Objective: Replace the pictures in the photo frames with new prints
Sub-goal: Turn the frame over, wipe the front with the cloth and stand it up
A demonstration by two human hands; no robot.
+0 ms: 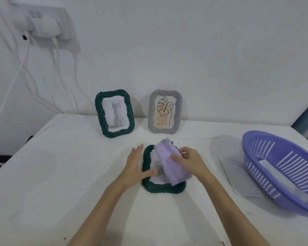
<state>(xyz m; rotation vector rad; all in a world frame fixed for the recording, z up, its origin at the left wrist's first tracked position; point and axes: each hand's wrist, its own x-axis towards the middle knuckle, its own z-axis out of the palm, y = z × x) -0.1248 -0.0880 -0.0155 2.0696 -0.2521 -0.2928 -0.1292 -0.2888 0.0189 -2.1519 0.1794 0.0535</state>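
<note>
A dark green braided photo frame (163, 188) lies flat on the white table in front of me. My right hand (189, 161) grips a lilac cloth (169, 164) that rests across the frame's glass and hides most of its picture. My left hand (135, 165) lies flat on the table with fingers spread, its thumb touching the frame's left edge. Two more frames stand against the wall. The left one is a green frame (114, 113) with a grey kitten picture. To its right, a grey frame (165, 111) shows a leaf line drawing.
A purple slotted plastic basket (281, 167) sits at the right of the table, with a white sheet inside it. White cables (25, 68) hang from a wall socket at the upper left. A dark strap shows at the table's left edge.
</note>
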